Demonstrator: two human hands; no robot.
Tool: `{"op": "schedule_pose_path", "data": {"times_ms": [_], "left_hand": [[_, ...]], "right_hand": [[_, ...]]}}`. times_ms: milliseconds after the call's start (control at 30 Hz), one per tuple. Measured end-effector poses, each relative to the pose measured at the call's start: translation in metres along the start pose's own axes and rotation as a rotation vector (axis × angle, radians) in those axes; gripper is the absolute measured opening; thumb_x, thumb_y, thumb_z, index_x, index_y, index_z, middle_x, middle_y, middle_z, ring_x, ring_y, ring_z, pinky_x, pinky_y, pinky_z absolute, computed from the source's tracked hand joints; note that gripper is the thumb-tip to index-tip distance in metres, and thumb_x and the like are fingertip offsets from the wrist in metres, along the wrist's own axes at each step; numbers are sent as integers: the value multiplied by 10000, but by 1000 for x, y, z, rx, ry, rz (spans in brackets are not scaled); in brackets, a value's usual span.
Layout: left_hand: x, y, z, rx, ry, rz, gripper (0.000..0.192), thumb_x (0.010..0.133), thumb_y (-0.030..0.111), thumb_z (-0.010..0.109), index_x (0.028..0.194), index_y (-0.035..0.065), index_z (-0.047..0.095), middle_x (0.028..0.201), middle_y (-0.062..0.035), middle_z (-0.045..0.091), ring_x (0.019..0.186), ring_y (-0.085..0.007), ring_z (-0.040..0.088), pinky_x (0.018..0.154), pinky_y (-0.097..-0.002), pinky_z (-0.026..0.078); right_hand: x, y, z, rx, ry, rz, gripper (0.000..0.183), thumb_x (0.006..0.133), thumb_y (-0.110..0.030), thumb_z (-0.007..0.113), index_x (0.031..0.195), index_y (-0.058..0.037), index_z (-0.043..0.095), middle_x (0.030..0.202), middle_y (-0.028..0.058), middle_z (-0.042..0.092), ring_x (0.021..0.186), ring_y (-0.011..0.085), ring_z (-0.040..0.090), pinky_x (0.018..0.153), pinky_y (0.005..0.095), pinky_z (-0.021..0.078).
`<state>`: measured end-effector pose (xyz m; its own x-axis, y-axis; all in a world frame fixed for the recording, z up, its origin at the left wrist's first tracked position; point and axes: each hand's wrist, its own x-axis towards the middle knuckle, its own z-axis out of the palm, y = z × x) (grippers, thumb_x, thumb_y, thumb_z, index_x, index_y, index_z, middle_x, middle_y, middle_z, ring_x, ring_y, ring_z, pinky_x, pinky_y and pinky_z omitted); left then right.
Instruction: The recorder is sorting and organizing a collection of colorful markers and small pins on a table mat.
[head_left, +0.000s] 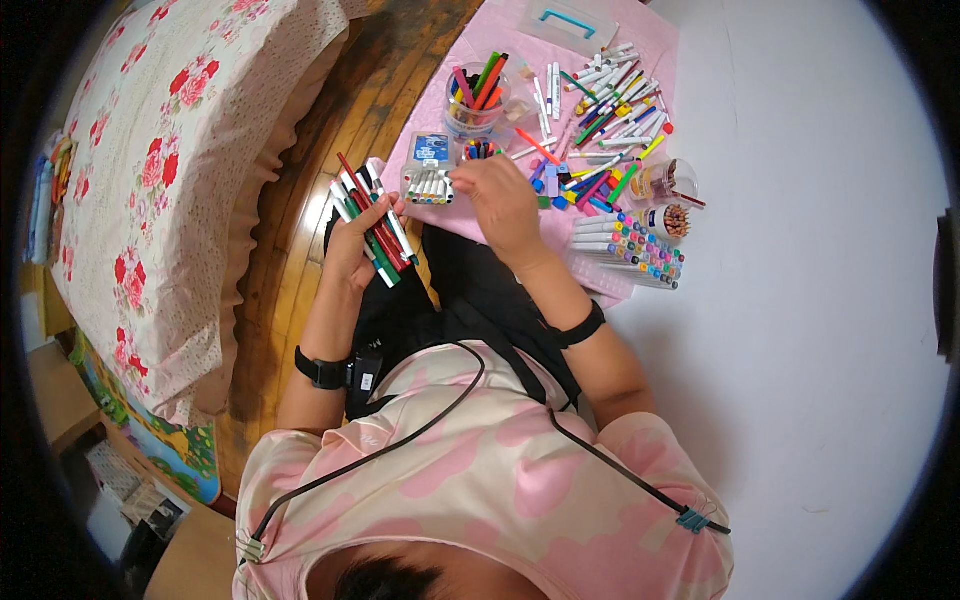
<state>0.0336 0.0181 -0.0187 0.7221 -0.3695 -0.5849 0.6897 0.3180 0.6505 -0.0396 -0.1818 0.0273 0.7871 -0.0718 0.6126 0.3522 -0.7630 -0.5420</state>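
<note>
My left hand is closed around a bunch of felt-tip markers with white, red and green barrels, held in front of my lap beside the table corner. My right hand is over the near left part of the table, its fingertips at the right edge of a clear plastic box of white markers. Whether those fingers pinch a marker is hard to tell. The box's blue-labelled lid lies behind it. Just beyond my right hand is a small container of colourful pens.
A pink cloth covers the table. On it are a clear tub of thick markers, a heap of loose markers, small coloured blocks, a rack of grey-barrelled markers, a cup of pencils and a clear handled case.
</note>
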Motion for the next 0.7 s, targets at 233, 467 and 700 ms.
{"op": "schedule_pose_path", "data": {"times_ms": [233,467,700], "left_hand": [[-8,1,11,-36,-114,-33,259,911,135,661,1116,-12,604,1041,-111,677,898,-169,675,762,-290,567],[-2,-3,10,-41,-201,-90,275,899,134,672,1116,-27,621,1000,-105,684,888,-196,679,773,-315,559],[9,-13,-1,-58,-99,-75,255,904,119,666,1117,-1,593,1021,-121,677,882,-181,674,761,-319,574]], "right_hand": [[-14,-4,30,-144,-124,-79,278,796,-142,665,1062,-71,625,1051,92,624,976,295,580,820,413,480],[-22,-16,18,-117,-423,-393,286,784,-109,605,1061,-41,620,1067,103,606,1006,277,607,834,379,508],[-35,-18,6,-73,-267,-392,292,811,-65,607,1100,-48,642,1074,107,642,962,280,653,744,361,541]]}}
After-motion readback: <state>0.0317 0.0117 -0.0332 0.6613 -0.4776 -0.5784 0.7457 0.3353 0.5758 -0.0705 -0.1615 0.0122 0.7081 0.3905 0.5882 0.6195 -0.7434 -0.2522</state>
